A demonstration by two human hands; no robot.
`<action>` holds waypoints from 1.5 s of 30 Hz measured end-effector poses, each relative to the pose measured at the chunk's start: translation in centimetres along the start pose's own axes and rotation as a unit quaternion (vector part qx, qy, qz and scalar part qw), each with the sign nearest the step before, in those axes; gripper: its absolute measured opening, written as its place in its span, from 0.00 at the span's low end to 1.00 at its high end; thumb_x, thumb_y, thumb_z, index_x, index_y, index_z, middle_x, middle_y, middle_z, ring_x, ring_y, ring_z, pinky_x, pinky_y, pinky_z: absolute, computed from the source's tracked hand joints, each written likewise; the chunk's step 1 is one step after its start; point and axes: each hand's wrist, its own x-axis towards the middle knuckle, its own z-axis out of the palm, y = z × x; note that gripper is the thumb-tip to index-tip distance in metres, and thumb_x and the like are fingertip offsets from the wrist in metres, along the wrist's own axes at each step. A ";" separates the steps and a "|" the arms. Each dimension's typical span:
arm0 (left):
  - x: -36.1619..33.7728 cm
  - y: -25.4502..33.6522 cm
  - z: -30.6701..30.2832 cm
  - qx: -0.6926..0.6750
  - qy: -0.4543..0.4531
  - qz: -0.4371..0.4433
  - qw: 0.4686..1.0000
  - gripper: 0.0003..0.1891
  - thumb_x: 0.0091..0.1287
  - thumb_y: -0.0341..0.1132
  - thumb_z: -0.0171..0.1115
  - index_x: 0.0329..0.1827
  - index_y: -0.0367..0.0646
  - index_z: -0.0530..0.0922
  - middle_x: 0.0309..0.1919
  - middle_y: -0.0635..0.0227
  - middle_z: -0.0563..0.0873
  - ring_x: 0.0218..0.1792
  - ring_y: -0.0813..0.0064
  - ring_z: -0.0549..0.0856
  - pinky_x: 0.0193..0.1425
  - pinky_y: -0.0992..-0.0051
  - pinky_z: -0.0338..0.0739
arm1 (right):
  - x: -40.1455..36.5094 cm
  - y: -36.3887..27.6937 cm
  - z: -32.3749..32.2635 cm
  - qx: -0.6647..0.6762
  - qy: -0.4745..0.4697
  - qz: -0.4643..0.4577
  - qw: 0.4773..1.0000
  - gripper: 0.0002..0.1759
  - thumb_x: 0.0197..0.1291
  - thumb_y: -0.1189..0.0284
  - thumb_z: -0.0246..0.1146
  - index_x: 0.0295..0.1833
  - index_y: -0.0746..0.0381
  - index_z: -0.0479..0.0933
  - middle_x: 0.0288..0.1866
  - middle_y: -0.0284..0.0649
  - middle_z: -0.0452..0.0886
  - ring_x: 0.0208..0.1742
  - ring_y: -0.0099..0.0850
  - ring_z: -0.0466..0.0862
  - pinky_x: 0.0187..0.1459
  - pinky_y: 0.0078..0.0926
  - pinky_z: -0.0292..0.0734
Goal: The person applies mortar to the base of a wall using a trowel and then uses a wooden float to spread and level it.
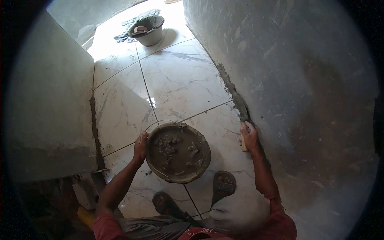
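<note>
- Now, starting far left: looking at a grey wall (52,108), edged at its foot by a dark gap (95,136).
- Further along, up in the bright patch: spotting a crumpled cloth (121,38) beside a far bucket (153,39).
- Next, watching the left grip (141,148), set against the near bucket's (207,151) left side; can't tell how far closed, with fingers partly hidden.
- Just inside that near bucket: seeing wet, lumpy grey-brown mix (176,154), all on the tiled floor (180,84), ahead of two sandals (224,186).
- And over right: wrapping the right grip (249,137) firmly round a wooden handle (244,147), pointed along the rough mortar (236,94) beneath the right wall (296,80).
</note>
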 end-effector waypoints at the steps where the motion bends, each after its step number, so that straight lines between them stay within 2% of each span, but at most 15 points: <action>1: -0.6 1.5 0.3 0.007 -0.001 0.008 1.000 0.28 0.73 0.56 0.39 0.41 0.37 0.76 0.33 0.67 0.78 0.36 0.76 0.75 0.44 0.74 0.71 | -0.3 -0.2 0.2 0.000 -0.001 0.000 1.000 0.29 0.59 0.62 0.58 0.64 0.65 0.65 0.39 0.44 0.77 0.25 0.28 0.79 0.25 0.28 0.77; 3: -1.1 1.9 0.5 0.011 -0.001 0.012 1.000 0.26 0.74 0.54 0.39 0.39 0.38 0.76 0.31 0.70 0.77 0.34 0.79 0.74 0.42 0.77 0.71 | -1.4 -0.4 1.0 -0.023 0.050 -0.091 0.994 0.29 0.60 0.62 0.58 0.64 0.66 0.65 0.42 0.45 0.78 0.25 0.29 0.80 0.27 0.29 0.77; 7: -0.3 0.6 0.3 0.002 0.007 0.003 1.000 0.26 0.73 0.54 0.40 0.40 0.37 0.76 0.30 0.70 0.77 0.33 0.79 0.74 0.42 0.77 0.71 | -0.5 -0.5 2.6 -0.108 0.026 -0.097 0.989 0.29 0.61 0.61 0.57 0.64 0.65 0.65 0.44 0.48 0.78 0.26 0.30 0.81 0.28 0.30 0.77; 9: -0.2 0.3 0.1 0.010 0.004 0.009 1.000 0.27 0.73 0.54 0.40 0.40 0.37 0.76 0.30 0.69 0.77 0.33 0.79 0.74 0.42 0.77 0.71 | 2.6 2.1 3.8 -0.216 0.035 -0.171 0.961 0.29 0.62 0.61 0.56 0.65 0.64 0.64 0.45 0.49 0.79 0.26 0.31 0.81 0.29 0.32 0.77; 13: -0.6 1.3 0.2 0.057 0.016 0.025 0.998 0.27 0.73 0.55 0.39 0.40 0.37 0.76 0.32 0.67 0.78 0.35 0.77 0.76 0.44 0.75 0.71 | 3.5 1.0 4.2 -0.213 0.060 -0.163 0.962 0.28 0.59 0.60 0.60 0.60 0.65 0.69 0.38 0.45 0.82 0.28 0.32 0.83 0.33 0.33 0.78; 15: -0.8 1.4 0.3 0.061 0.010 0.030 0.998 0.27 0.73 0.55 0.39 0.40 0.37 0.76 0.32 0.66 0.79 0.36 0.77 0.76 0.45 0.75 0.71 | 3.5 -0.5 3.6 -0.155 0.019 -0.091 0.984 0.29 0.62 0.62 0.56 0.65 0.64 0.64 0.41 0.47 0.80 0.28 0.32 0.82 0.33 0.32 0.77; 17: -0.6 1.1 0.2 0.020 0.002 -0.015 1.000 0.27 0.73 0.55 0.39 0.42 0.37 0.75 0.33 0.66 0.79 0.37 0.76 0.76 0.47 0.75 0.71 | 3.0 -2.6 2.4 -0.122 0.001 -0.046 0.992 0.29 0.62 0.62 0.56 0.65 0.64 0.64 0.42 0.47 0.80 0.29 0.32 0.82 0.34 0.32 0.77; 19: 0.1 -0.1 0.0 0.003 -0.001 -0.008 1.000 0.27 0.73 0.55 0.40 0.42 0.37 0.75 0.34 0.66 0.79 0.37 0.76 0.76 0.47 0.75 0.71 | 2.6 -3.5 1.7 -0.087 -0.017 -0.004 0.996 0.29 0.62 0.62 0.56 0.65 0.64 0.63 0.43 0.48 0.80 0.30 0.32 0.82 0.35 0.32 0.77; 24: 0.0 -0.4 -0.1 0.020 0.004 0.001 1.000 0.26 0.73 0.55 0.40 0.42 0.38 0.75 0.33 0.67 0.78 0.36 0.77 0.75 0.46 0.76 0.70 | 2.3 -2.0 2.5 -0.171 0.055 -0.133 0.975 0.28 0.61 0.63 0.56 0.64 0.65 0.66 0.47 0.51 0.79 0.31 0.33 0.83 0.37 0.32 0.77; 27: 0.1 -0.6 0.0 -0.001 0.001 0.002 1.000 0.26 0.73 0.54 0.40 0.41 0.38 0.75 0.31 0.69 0.76 0.35 0.78 0.74 0.44 0.76 0.69 | 6.8 1.6 4.7 -0.112 0.040 -0.212 0.970 0.27 0.61 0.64 0.56 0.63 0.66 0.66 0.45 0.50 0.79 0.29 0.33 0.83 0.33 0.31 0.78; 28: 0.0 -0.2 0.1 0.011 0.007 0.007 1.000 0.26 0.73 0.54 0.40 0.41 0.38 0.75 0.31 0.69 0.76 0.35 0.78 0.73 0.44 0.76 0.69 | 6.7 0.0 5.2 -0.110 0.042 -0.213 0.970 0.27 0.61 0.64 0.56 0.63 0.66 0.66 0.45 0.50 0.79 0.29 0.33 0.83 0.33 0.31 0.78; 30: -0.3 0.3 0.3 0.024 0.011 0.012 1.000 0.26 0.73 0.55 0.40 0.41 0.38 0.75 0.31 0.69 0.76 0.35 0.78 0.73 0.44 0.76 0.69 | 6.7 -3.3 6.8 -0.051 -0.014 -0.095 0.994 0.25 0.62 0.63 0.56 0.60 0.67 0.67 0.39 0.47 0.79 0.23 0.32 0.81 0.25 0.31 0.77; 33: -0.6 1.1 0.5 0.010 0.009 -0.007 1.000 0.27 0.72 0.58 0.39 0.36 0.40 0.72 0.30 0.70 0.74 0.34 0.77 0.71 0.43 0.73 0.69 | 7.9 -6.5 8.5 0.058 -0.030 -0.030 0.997 0.22 0.62 0.63 0.56 0.57 0.67 0.68 0.32 0.42 0.77 0.19 0.31 0.79 0.18 0.29 0.74; 37: -0.8 1.5 0.5 0.030 0.009 0.005 1.000 0.27 0.72 0.58 0.39 0.34 0.41 0.70 0.29 0.71 0.72 0.33 0.77 0.69 0.41 0.72 0.68 | 9.7 -6.5 8.5 0.125 -0.029 -0.024 0.991 0.20 0.63 0.62 0.56 0.54 0.65 0.69 0.30 0.40 0.75 0.19 0.31 0.78 0.17 0.28 0.74; 45: -0.5 0.9 0.2 0.035 0.010 0.005 0.999 0.27 0.72 0.58 0.40 0.36 0.40 0.72 0.31 0.69 0.74 0.35 0.76 0.71 0.43 0.72 0.68 | 2.0 -1.2 1.0 0.042 -0.012 0.035 0.998 0.27 0.64 0.56 0.55 0.62 0.63 0.68 0.38 0.43 0.78 0.23 0.30 0.79 0.21 0.29 0.76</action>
